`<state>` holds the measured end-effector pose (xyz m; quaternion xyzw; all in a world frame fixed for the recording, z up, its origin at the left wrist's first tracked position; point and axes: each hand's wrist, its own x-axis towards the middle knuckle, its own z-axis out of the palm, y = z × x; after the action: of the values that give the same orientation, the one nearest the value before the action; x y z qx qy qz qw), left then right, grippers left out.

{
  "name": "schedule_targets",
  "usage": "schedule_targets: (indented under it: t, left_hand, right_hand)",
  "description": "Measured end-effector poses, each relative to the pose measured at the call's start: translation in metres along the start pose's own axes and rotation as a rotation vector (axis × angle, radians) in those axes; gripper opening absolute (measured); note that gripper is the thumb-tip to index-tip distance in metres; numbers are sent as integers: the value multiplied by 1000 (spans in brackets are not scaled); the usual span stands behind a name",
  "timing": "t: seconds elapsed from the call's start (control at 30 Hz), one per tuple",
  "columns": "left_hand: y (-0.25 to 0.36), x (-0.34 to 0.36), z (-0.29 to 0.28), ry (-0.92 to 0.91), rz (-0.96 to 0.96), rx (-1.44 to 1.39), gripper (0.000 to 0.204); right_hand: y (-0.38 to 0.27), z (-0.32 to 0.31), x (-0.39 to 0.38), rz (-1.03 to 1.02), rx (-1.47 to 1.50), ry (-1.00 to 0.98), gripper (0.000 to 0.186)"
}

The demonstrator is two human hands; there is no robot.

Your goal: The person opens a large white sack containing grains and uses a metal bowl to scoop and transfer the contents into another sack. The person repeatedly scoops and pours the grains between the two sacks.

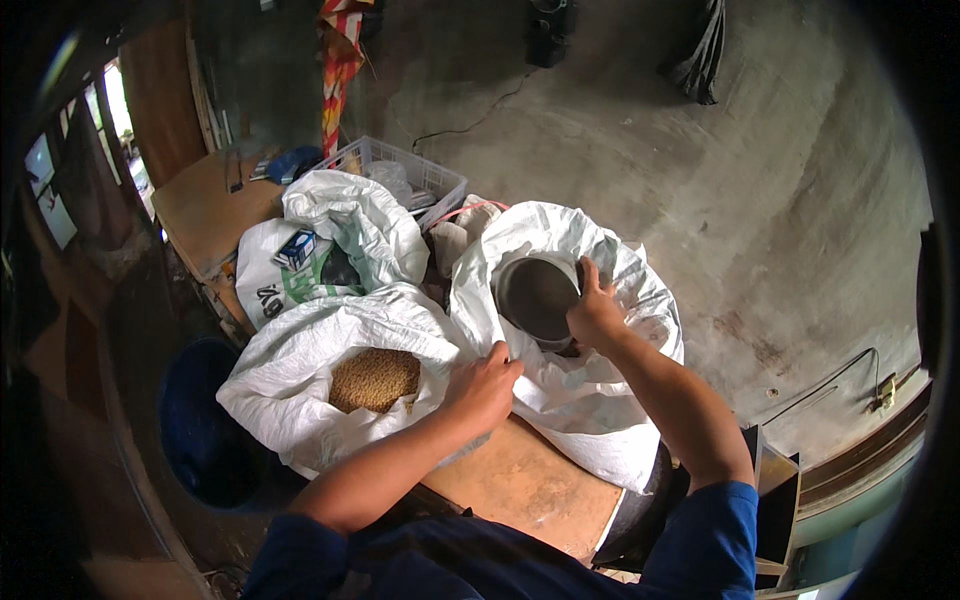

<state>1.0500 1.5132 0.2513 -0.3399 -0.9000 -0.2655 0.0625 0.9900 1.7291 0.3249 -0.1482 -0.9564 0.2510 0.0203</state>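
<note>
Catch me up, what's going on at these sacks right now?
A person's right hand grips the rim of a round metal pot in the open mouth of the right white sack. The left hand appears to pinch that sack's near edge. Beside it, the left white sack lies open, showing what look like soybeans. What the pot holds, if anything, I can't tell.

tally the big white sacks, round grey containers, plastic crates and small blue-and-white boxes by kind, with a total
Big white sacks: 3 (front-left sack, back-left sack, right sack)
Round grey container: 1
Plastic crate: 1
Small blue-and-white box: 1
Total: 6
</note>
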Motion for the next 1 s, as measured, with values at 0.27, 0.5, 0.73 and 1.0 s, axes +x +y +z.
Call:
schedule_targets:
  t: [0.27,0.5,0.73,1.0]
  left_hand:
    - [19,-47,-12,184,167,-246,17]
    - [13,-65,-5,263,141,-278,19]
    - [9,-64,6,399,145,-344,24]
    - [3,-56,-2,363,206,-440,26]
  right_hand:
    - [3,19,8,-250,-280,269,90]
    - [22,47,23,-354,-617,288,91]
    - [20,71,33,-163,-334,58,104]
    - [43,102,54,-41,11,20,108]
